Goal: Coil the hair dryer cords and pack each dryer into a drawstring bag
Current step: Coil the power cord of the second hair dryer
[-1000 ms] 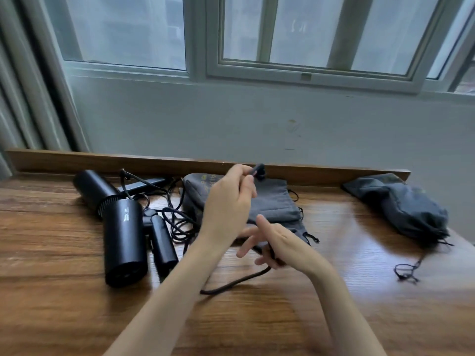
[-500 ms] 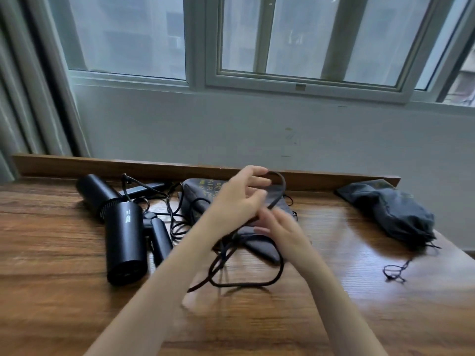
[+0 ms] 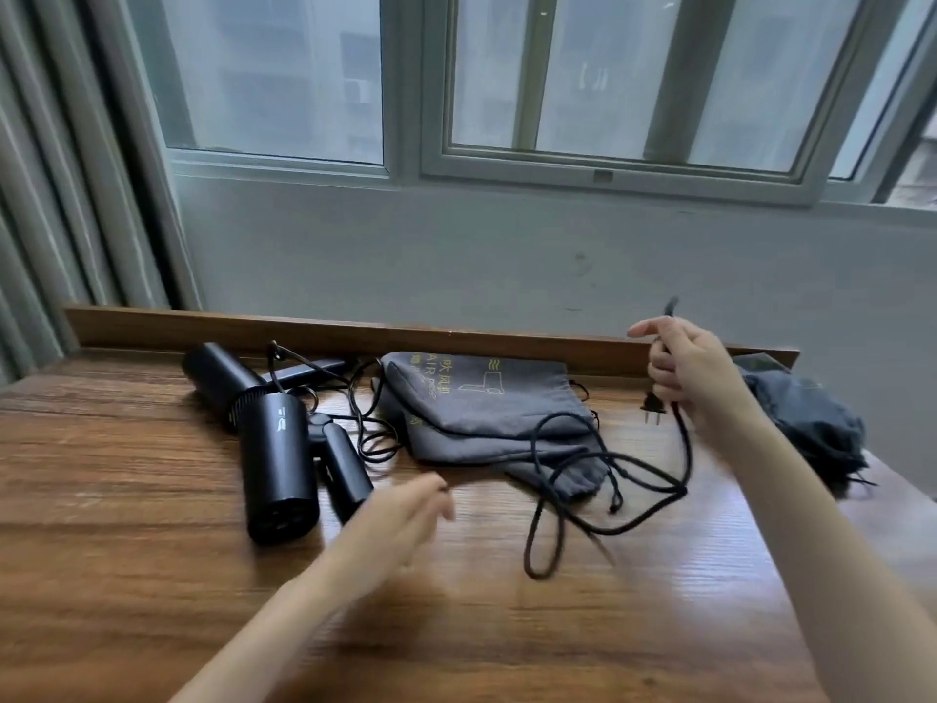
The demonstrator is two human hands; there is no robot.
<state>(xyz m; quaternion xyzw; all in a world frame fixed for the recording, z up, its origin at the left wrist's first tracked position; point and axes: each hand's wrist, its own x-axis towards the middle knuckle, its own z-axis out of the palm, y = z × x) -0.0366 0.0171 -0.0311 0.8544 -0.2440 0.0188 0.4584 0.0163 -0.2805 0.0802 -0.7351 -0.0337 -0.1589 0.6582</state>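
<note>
Two black hair dryers lie at the left of the wooden table: a near one (image 3: 276, 464) with a folded handle and a far one (image 3: 215, 370) behind it. A flat grey drawstring bag (image 3: 476, 403) with yellow print lies in the middle. My right hand (image 3: 684, 367), raised at the right, grips the black cord (image 3: 608, 479) near its plug (image 3: 651, 405); the cord hangs down in loose loops onto the table. My left hand (image 3: 405, 509) hovers low beside the near dryer's handle, blurred, holding nothing.
A second grey bag (image 3: 806, 418), bulging and full, sits at the table's right back corner. More cord (image 3: 365, 423) is tangled between the dryers and the flat bag. A low wooden ledge (image 3: 355, 327) runs along the wall under the window.
My hands have parted. The right hand has carried the cord's plug end up and to the right, and the left has let go and dropped toward the dryers. The loops have fallen loose.
</note>
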